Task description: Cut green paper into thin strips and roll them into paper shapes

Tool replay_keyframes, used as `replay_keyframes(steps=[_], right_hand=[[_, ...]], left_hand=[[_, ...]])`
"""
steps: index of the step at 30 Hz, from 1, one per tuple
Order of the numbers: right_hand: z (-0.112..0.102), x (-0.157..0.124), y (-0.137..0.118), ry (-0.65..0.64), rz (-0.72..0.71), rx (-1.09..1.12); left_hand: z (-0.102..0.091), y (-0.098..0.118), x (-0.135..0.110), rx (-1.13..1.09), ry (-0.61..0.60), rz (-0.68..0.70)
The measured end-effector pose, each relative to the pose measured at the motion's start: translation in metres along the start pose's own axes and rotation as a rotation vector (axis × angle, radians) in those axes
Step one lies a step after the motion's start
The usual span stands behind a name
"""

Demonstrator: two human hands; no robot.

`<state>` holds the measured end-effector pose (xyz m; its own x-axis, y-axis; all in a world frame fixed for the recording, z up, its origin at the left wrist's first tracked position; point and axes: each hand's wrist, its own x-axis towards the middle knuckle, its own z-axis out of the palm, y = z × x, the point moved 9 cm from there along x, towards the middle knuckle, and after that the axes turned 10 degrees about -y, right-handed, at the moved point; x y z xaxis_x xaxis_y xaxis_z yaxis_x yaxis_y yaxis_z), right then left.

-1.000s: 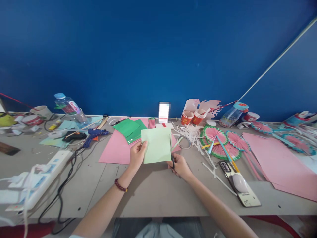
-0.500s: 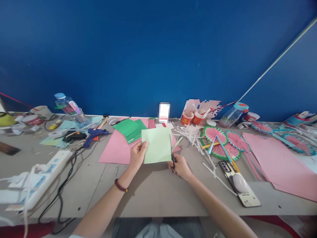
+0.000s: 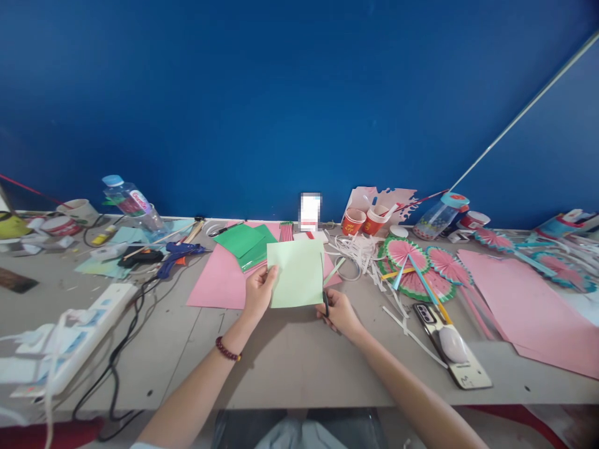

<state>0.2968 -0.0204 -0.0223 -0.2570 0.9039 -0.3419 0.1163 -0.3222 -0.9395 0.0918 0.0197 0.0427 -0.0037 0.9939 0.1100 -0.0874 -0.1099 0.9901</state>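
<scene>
My left hand pinches the left edge of a pale green sheet of paper, thumb on the near face. The sheet is held up above the table, tilted toward me. At its lower right corner, my right hand is closed round the dark handles of a pair of scissors. The scissors' blades are mostly hidden at the paper's right edge. Behind the sheet, green papers lie on a pink sheet.
White paper strips are heaped right of centre, beside pink paper fans. A phone with a mouse on it lies to the right. Leftward are a blue glue gun, a water bottle and a power strip.
Almost nothing differs. The sheet and both hands have shifted very slightly; the right hand stays on the scissors at the paper's right edge.
</scene>
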Motion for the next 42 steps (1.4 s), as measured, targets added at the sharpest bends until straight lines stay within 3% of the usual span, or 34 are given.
replay_keyframes(steps=[34,42], right_hand=[[0.004,0.005,0.003,-0.082,-0.066,0.054],[0.000,0.002,-0.005,-0.036,-0.074,0.070]], left_hand=[[-0.001,0.014,0.002,0.118,-0.041,0.078],[0.005,0.001,0.002,0.072,-0.103,0.010]])
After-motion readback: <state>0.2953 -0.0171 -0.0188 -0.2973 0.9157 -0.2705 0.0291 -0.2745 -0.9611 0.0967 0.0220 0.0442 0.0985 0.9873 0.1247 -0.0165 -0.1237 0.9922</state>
